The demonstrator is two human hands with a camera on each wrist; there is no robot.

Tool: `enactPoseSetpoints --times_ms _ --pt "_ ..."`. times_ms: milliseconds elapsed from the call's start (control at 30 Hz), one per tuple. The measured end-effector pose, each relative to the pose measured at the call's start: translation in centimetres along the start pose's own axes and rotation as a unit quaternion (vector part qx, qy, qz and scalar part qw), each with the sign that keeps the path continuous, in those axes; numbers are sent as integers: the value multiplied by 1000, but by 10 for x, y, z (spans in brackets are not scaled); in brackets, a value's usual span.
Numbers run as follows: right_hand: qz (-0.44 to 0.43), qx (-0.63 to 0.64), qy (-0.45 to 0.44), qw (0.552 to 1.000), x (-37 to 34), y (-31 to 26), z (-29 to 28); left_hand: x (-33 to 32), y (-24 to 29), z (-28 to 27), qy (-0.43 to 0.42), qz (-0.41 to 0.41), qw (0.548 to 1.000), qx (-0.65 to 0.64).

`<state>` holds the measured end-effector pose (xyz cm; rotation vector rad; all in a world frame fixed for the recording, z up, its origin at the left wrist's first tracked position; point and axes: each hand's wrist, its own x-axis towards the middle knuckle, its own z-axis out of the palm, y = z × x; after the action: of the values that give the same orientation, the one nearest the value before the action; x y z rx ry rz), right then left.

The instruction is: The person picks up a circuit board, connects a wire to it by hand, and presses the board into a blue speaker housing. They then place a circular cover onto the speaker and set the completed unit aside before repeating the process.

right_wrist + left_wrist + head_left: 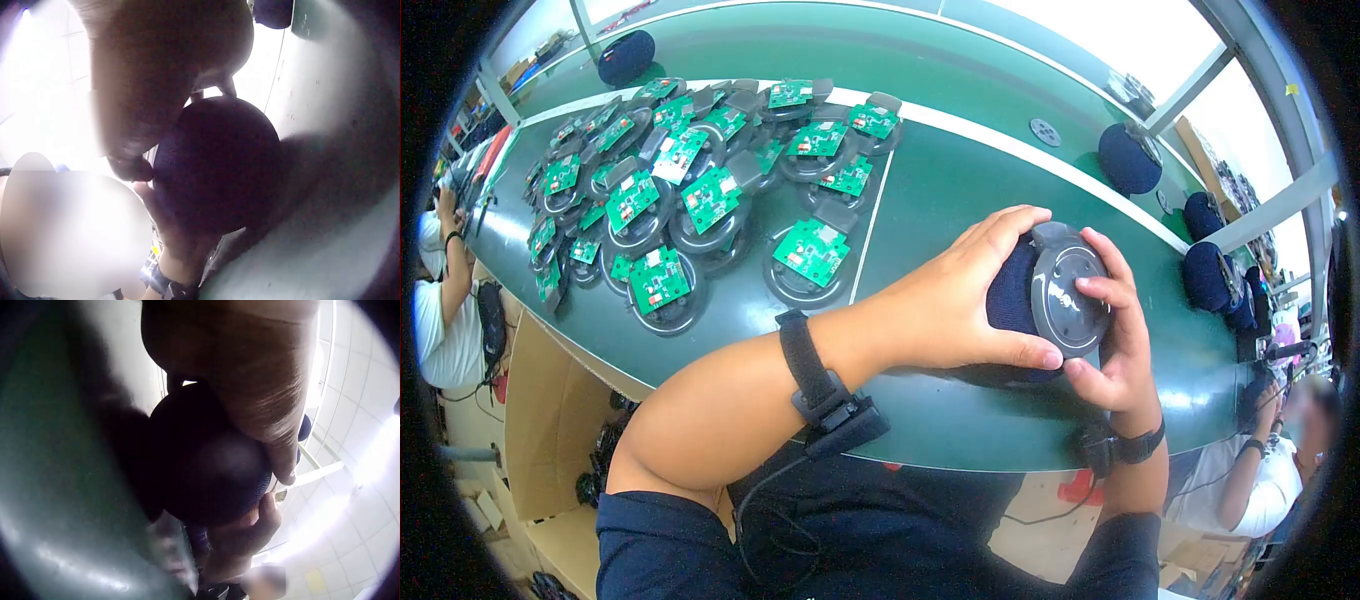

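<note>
Between both hands is a round, dark blue fabric-covered body, a speaker by its look, with a smoky grey plastic disc on the side facing right and up. My left hand grips the body from the left, its thumb at the disc's lower rim. My right hand holds the other side, one fingertip on the disc's face and the thumb by its lower edge. Both wrist views show the rounded fabric back, dark and in shadow, close over the green table.
Left on the table lies a large pile of clear round plastic parts with green circuit boards. More blue fabric bodies stand along the right; another sits far left. A grey perforated disc lies beyond the white strip. Other people work at both sides.
</note>
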<state>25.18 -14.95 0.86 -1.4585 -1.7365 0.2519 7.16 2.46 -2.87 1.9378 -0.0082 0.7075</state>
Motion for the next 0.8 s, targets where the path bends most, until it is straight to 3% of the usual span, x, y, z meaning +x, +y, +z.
enactPoseSetpoints --times_ms 100,167,267,400,533,633,767,800 --pt "57 66 5 996 -3 1 9 0 -1 1 4 -4 1000 -11" --pt "65 212 103 970 0 2 21 0 -2 1 9 -3 1000 -11" --pt "89 215 104 967 -1 2 20 0 -1 3 40 44 994 93" --pt "125 256 148 947 2 -9 31 2 17 1 65 35 983 167" --pt "115 253 162 947 2 -16 34 4 23 -5 93 54 979 176" --pt "105 242 154 952 3 -19 33 5 25 -6 86 108 970 198" --pt "58 228 147 961 2 -9 33 5 35 -6 55 115 955 266" --pt "61 227 143 961 1 -8 32 8 43 -7 26 79 946 314"
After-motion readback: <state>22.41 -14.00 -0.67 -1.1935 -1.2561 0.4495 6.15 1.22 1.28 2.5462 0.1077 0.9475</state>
